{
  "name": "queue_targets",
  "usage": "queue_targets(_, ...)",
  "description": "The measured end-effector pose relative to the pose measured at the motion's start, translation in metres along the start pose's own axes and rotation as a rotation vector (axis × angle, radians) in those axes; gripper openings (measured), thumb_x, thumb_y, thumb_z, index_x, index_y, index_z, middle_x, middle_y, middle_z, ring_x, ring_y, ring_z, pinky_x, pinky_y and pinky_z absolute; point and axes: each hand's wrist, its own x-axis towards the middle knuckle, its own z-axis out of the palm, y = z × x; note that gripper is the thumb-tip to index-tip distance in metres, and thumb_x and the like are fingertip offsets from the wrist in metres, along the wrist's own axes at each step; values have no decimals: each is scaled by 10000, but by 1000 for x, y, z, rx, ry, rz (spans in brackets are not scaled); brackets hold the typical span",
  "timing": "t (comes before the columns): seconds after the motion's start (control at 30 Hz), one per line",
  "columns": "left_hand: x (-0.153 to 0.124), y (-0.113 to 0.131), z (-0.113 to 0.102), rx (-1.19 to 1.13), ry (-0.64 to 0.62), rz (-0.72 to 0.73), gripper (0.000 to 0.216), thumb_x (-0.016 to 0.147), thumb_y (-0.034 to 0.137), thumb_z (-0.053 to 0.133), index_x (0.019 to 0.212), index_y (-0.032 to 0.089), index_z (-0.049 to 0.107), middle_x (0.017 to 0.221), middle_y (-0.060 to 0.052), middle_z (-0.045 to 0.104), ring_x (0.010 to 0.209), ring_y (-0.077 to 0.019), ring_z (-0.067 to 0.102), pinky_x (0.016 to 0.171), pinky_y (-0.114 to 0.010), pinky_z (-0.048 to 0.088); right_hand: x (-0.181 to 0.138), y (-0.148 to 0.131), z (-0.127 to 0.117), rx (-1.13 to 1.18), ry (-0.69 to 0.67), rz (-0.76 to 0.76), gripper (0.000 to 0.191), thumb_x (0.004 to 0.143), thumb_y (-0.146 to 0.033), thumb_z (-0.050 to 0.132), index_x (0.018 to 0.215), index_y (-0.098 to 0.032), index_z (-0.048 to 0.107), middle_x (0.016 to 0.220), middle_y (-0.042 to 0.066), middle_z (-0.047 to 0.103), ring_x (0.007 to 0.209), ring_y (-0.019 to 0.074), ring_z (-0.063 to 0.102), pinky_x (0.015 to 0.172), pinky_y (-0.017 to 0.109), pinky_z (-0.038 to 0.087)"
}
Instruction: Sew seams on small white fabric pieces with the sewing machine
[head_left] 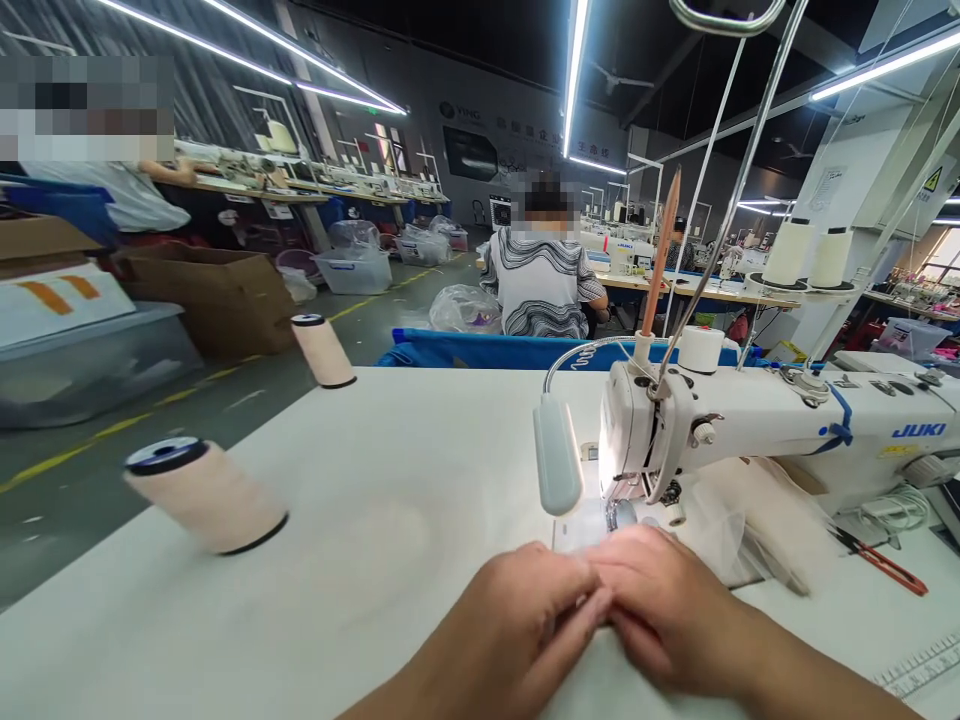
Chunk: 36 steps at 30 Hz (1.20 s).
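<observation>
Left hand [536, 610] and right hand [667, 600] meet at the fingertips, low over the white tabletop [360, 610], just in front of the needle end of a white sewing machine [720, 410]. Fingers of both curled and drawn close; cannot tell whether anything is pinched between them. Pale thin cloth [724, 525] lies bunched under the machine's arm, just beyond the right hand. Red-handled snips [892, 569] lie to the right of the cloth; a clear ruler [919, 660] near the tabletop's right edge. Small lamp [557, 455] on a bent neck hangs left of the needle end, lit. Two peach thread cones on the left: the nearer cone [214, 497] tilted in view, the farther cone [324, 352] near the far edge. Beyond, a seated person in a patterned shirt [541, 285], back turned.
</observation>
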Motion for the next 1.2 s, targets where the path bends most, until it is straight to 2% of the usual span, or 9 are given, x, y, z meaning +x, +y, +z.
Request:
queue_targets(0.13, 8, -17, -17, 198, 119, -101, 192, 999, 288, 513, 855, 247, 633, 761, -3, 671, 695, -224, 626, 647, -341, 460, 0, -9, -2, 19, -52, -33, 354, 943, -63, 574, 1235, -257, 619, 1199, 56, 743, 1108, 242, 658, 981, 403, 524)
queue_targets(0.23, 10, -31, -22, 350, 77, -165, 77, 892, 282, 592, 901, 240, 656, 922, -60, 710, 851, -287, 664, 733, -394, 520, -3, -11, -3, -7, -32, -64, 259, 890, -43, 594, 1057, -239, 621, 1127, 51, 749, 1062, 233, 660, 955, 396, 525)
queue_targets(0.33, 9, -34, -24, 409, 14, -241, 101, 850, 299, 648, 932, 240, 653, 966, -76, 707, 900, -315, 665, 764, -420, 530, -7, -10, 0, -17, 7, -156, 206, 849, -49, 588, 929, -238, 568, 1242, 51, 760, 1140, 237, 670, 997, 408, 517)
queue_targets(0.57, 11, -25, -23, 445, -101, -318, 74, 895, 277, 581, 828, 245, 579, 798, -47, 628, 787, -307, 630, 707, -393, 463, -16, -7, 9, -62, -135, -287, 172, 1069, -130, 577, 947, -249, 598, 968, -32, 804, 832, 159, 653, 803, 331, 488)
queue_targets(0.7, 8, -25, -13, 434, -104, -283, 192, 929, 218, 454, 743, 247, 492, 747, -33, 603, 696, -268, 582, 658, -373, 421, -17, -10, 4, 117, -206, -332, 44, 1080, -256, 656, 1044, -238, 640, 950, -19, 802, 800, 153, 661, 747, 301, 485)
queue_targets(0.83, 4, -18, -4, 360, -99, -159, 288, 997, 191, 368, 731, 236, 467, 769, -22, 620, 650, -228, 560, 610, -343, 380, -16, -17, -4, 320, -184, -188, 70, 1090, -307, 614, 1059, -245, 629, 932, -7, 772, 811, 146, 694, 744, 262, 505)
queue_targets(1.0, 0, -11, 3, 244, 54, -19, 285, 1053, 175, 379, 797, 234, 489, 761, 9, 585, 674, -203, 548, 631, -326, 404, -10, -18, -6, 249, 255, 107, 294, 1035, -488, 662, 1183, -251, 570, 1063, 65, 735, 946, 251, 674, 845, 373, 521)
queue_targets(1.1, -2, -9, 7, 179, 123, 47, 262, 1073, 161, 402, 854, 235, 522, 800, 13, 588, 706, -195, 541, 680, -327, 428, -6, -14, -1, 165, 204, 267, 439, 965, -506, 758, 1246, -231, 563, 1142, 100, 720, 1005, 295, 650, 871, 412, 504)
queue_targets(1.2, -1, -4, 7, 137, 144, 100, 247, 1082, 142, 421, 893, 236, 549, 819, 11, 589, 731, -191, 537, 709, -323, 438, -3, -10, 8, 191, 195, 297, 137, 989, -338, 653, 1034, -229, 583, 984, 55, 694, 885, 247, 628, 812, 370, 476)
